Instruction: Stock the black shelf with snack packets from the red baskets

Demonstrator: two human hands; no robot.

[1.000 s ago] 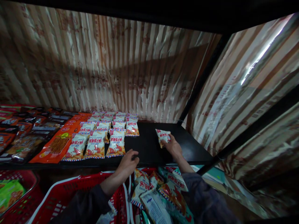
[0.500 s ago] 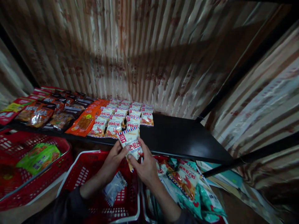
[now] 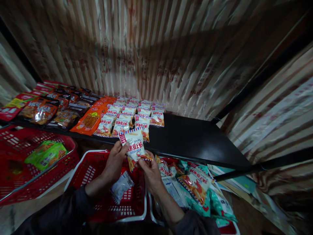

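Between my two hands is a white snack bag (image 3: 135,145) with red lettering and a striped edge, tilted just in front of the shelf. My left hand (image 3: 117,160) pinches its left side with the thumb on the front. At the lower right corner, my right hand (image 3: 149,169) grips the same bag between thumb and fingers. Matching snack bags (image 3: 121,123) lie in rows on the black shelf (image 3: 186,138) right behind it. Under my hands stands a red basket (image 3: 97,163) with a clear plastic wrapper (image 3: 122,186) inside.
Left on the shelf are an orange bag of sticks (image 3: 90,119), dark snack bags (image 3: 45,111) and red bags (image 3: 16,106). A second red basket (image 3: 66,143) holds a green packet (image 3: 46,155). At right, another basket holds a striped-edge bag (image 3: 197,184) and teal bags (image 3: 216,204).
The held bag has turned a little and its front faces me more squarely. My right hand has slid down to its lower corner. The camera view has shifted slightly.
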